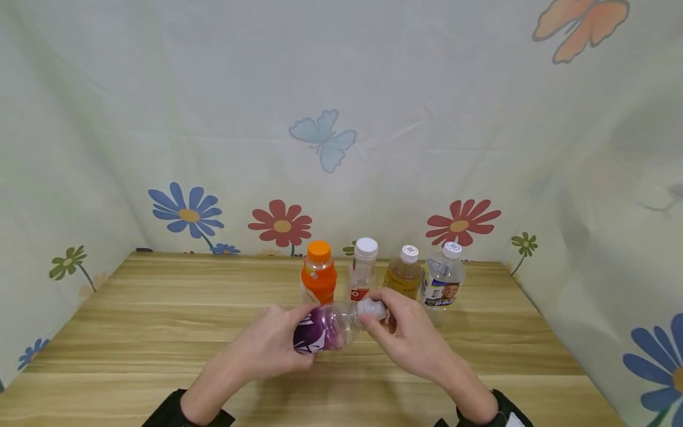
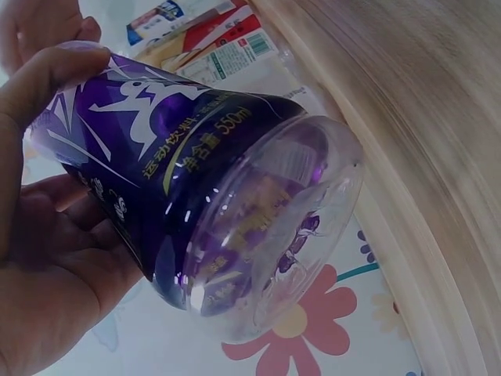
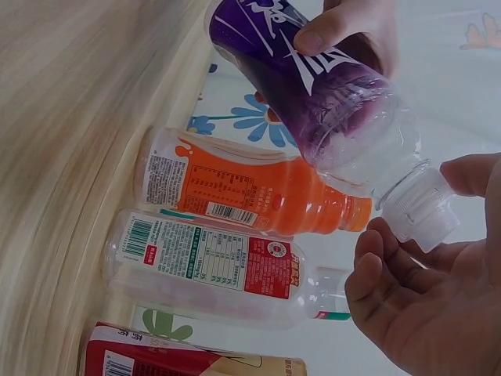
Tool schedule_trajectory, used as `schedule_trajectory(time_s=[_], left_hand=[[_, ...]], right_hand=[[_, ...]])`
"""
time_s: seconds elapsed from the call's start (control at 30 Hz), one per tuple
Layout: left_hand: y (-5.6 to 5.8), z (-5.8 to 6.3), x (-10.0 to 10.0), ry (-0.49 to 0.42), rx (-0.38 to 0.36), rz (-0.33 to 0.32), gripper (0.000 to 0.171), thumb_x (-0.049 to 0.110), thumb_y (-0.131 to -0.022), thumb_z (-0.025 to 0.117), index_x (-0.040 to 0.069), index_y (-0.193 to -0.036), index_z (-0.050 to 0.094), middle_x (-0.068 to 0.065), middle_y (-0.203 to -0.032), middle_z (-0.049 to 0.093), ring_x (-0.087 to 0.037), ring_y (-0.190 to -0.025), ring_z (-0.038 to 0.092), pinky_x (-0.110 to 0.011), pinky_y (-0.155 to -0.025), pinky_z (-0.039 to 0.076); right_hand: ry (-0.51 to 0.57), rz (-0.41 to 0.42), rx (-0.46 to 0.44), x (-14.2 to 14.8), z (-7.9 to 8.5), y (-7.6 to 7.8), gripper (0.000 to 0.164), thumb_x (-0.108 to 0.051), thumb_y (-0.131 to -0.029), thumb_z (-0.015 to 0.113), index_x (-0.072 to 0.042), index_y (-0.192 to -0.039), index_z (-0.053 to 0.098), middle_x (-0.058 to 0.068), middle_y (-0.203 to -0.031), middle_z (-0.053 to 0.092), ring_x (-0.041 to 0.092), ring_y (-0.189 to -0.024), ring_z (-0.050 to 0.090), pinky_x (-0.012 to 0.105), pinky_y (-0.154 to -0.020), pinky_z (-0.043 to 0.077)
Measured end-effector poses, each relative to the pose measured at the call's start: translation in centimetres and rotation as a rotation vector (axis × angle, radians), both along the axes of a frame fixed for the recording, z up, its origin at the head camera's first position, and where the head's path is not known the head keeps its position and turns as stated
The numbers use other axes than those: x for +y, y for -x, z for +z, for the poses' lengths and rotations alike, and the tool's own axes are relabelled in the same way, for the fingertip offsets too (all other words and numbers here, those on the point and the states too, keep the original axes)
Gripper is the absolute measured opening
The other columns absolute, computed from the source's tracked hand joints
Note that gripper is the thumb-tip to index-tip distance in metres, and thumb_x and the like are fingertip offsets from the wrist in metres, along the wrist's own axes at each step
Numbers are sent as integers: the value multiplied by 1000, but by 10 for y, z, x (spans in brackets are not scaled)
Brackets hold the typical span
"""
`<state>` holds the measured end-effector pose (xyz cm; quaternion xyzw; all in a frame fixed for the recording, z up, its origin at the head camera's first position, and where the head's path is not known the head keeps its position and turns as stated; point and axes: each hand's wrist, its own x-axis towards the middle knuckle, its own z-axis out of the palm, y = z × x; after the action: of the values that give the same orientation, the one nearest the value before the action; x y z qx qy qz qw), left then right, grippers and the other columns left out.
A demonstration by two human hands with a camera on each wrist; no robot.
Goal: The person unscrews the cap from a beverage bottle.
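Note:
A clear plastic bottle with a purple label lies tilted in the air above the table, its neck toward the right. My left hand grips it around the label; in the left wrist view the bottle's clear base faces the camera. At the other end is a translucent white cap on the neck. My right hand holds this cap between thumb and fingers. In the right wrist view, the thumb is on one side of the cap and the fingers are on the other.
Behind my hands several bottles stand in a row on the wood-grain table: an orange one, a clear one with a white cap, an amber one and a clear labelled one. Flower-printed cloth surrounds the table.

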<state>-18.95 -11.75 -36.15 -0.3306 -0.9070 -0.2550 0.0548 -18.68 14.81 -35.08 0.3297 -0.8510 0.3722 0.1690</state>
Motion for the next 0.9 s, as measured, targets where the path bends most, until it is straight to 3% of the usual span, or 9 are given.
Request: schedule_trajectory(time_s=[0.17, 0.33, 0.47, 0.9], left_hand=[[0, 1, 0, -3, 3, -4, 60, 23, -71, 82, 8, -124, 58, 8, -97, 66, -3, -79, 61, -13, -70, 47], [0, 1, 0, -8, -14, 2, 58, 22, -71, 81, 8, -122, 58, 8, -95, 65, -3, -77, 61, -13, -68, 47], [1, 1, 0, 1, -28, 7, 60, 21, -72, 81, 8, -124, 57, 7, -96, 66, -4, -78, 61, -13, -69, 47], [1, 1, 0, 17, -27, 38, 60, 23, -72, 81, 9, -124, 57, 8, -97, 65, -4, -79, 61, -13, -69, 47]], right_hand=[[8, 9, -41, 1, 1, 0, 19, -27, -97, 64, -19, -114, 61, -15, -87, 55, 4, -62, 48, 20, -52, 42], [20, -36, -95, 1, 1, 0, 25, -31, -102, 56, -16, -121, 61, -13, -78, 55, 8, -61, 49, 21, -52, 41], [40, -90, -146, 0, 1, 0, 25, -33, -104, 50, -15, -117, 63, -13, -78, 58, 9, -64, 53, 22, -57, 44], [29, -118, -193, 0, 3, 0, 26, -43, -99, 58, -21, -110, 67, -13, -72, 55, 9, -62, 50, 21, -53, 42]])
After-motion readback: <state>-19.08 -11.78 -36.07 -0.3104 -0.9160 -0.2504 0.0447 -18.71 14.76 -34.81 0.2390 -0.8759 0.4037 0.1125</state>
